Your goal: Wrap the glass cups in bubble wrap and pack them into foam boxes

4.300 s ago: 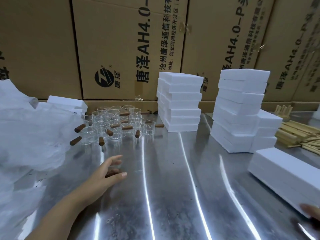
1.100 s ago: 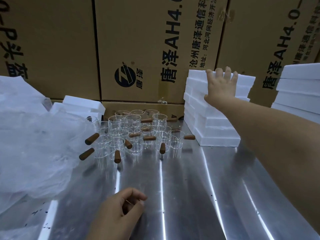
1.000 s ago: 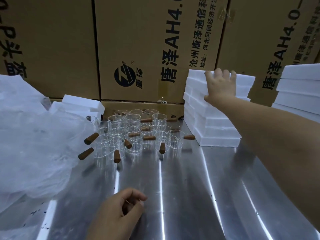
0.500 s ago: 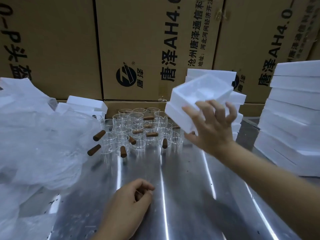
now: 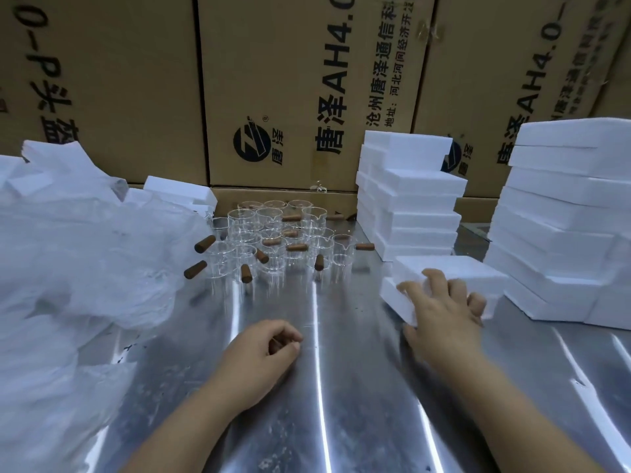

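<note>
Cardboard cartons point(image 5: 307, 80) wall off the back of the steel table point(image 5: 341, 404). On it our right hand point(image 5: 444, 312) grips a foam box point(image 5: 471, 273), fingers curled over its top and thumb at its left end, though blur softens the fingers. The box lies flat on the table just in front of the nearer foam stack point(image 5: 416, 203), long axis running left to right. We cannot tell whether its hollow faces up.

Our left hand point(image 5: 263, 349) rests on the table in a loose fist with nothing visible in it. The glass cups point(image 5: 273, 233) stand clustered ahead of it, slightly left, well apart from the box. The bubble wrap point(image 5: 85, 268) is heaped to their left. So the left hand is the nearer one to both cups and wrap, and we judge it should fetch them.

Half a second ago the box was in the air, tilted with its hollow towards us; now it is down. The left hand has kept its place.
</note>
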